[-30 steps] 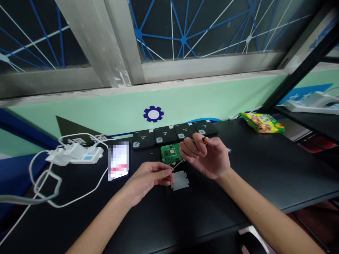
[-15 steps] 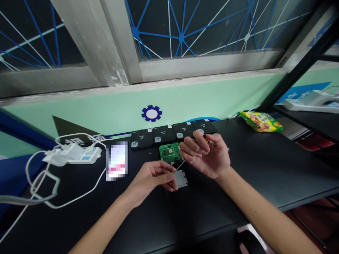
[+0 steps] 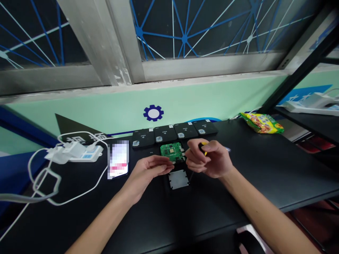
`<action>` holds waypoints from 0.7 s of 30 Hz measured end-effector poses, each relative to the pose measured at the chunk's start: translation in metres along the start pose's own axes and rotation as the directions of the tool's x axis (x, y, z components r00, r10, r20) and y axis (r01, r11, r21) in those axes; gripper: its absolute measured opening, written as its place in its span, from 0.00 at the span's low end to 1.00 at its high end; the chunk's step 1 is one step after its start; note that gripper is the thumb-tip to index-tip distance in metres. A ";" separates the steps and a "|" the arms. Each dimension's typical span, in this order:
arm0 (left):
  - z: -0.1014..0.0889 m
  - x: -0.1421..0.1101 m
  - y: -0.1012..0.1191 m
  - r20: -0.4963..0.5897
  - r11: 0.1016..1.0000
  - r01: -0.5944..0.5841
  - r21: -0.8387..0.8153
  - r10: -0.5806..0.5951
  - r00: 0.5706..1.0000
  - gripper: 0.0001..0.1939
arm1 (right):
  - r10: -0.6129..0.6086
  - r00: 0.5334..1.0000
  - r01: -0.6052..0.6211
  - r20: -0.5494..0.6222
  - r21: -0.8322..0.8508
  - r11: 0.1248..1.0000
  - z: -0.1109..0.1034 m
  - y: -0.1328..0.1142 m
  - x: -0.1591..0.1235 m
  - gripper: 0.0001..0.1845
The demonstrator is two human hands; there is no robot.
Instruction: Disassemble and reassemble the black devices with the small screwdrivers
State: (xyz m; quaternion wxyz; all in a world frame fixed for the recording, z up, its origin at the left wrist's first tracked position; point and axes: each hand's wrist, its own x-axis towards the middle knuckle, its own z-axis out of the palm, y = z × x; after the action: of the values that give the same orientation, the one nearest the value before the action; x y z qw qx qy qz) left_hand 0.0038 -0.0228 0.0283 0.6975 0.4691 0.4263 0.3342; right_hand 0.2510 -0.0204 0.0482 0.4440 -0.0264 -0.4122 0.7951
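Note:
My right hand (image 3: 209,158) is closed around a screwdriver (image 3: 202,148) with a black and yellow handle. Its thin shaft slants down beside the right edge of a square silvery metal plate (image 3: 179,179). My left hand (image 3: 152,169) has its thumb and fingers pressed together at the lower left edge of a green circuit board (image 3: 169,150). Whatever those fingertips pinch, if anything, is too small to tell. The board lies flat just beyond the metal plate, between my two hands.
Several black flat boxes (image 3: 143,137) stand in a row by the wall. To the left are a lit phone (image 3: 118,159) and a white power strip (image 3: 87,154) with looping cables. A yellow-green snack bag (image 3: 262,122) lies at the back right of the black table (image 3: 265,165).
My left hand has moved up and left from the screwdriver's shaft to the board's edge, uncovering the metal plate. My right hand has dropped slightly, and the screwdriver now points down.

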 end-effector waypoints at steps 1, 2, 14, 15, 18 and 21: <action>0.000 0.000 -0.001 0.007 1.000 -0.001 0.001 0.001 1.000 0.13 | 0.020 1.000 -0.020 0.003 -0.028 0.999 0.000 0.002 0.000 0.15; 0.000 0.000 -0.002 0.015 1.000 -0.002 0.000 0.002 1.000 0.13 | 0.037 0.999 -0.037 0.004 -0.044 0.998 0.000 0.003 0.000 0.14; -0.004 0.003 -0.005 0.004 0.998 0.007 -0.064 -0.007 1.000 0.15 | 0.090 0.996 -0.090 -0.005 -0.105 0.990 -0.005 0.018 0.002 0.09; -0.004 0.003 -0.005 0.006 0.998 0.013 -0.067 -0.013 1.000 0.16 | 0.090 0.996 -0.090 -0.002 -0.105 0.990 -0.005 0.018 0.002 0.09; -0.004 0.004 -0.005 0.016 0.997 0.034 -0.063 -0.033 0.999 0.19 | 0.093 0.996 -0.092 0.006 -0.111 0.990 -0.006 0.018 0.001 0.09; -0.004 0.004 -0.005 0.005 0.997 0.068 -0.047 -0.068 0.998 0.21 | 0.135 0.991 -0.132 0.012 -0.146 0.980 -0.006 0.018 0.000 0.10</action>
State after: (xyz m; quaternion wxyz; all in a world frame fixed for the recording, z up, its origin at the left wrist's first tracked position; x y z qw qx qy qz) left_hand 0.0022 -0.0195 0.0217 0.7200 0.4382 0.4328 0.3197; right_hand 0.2410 -0.0213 0.0321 0.3821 -0.0776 -0.4711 0.7912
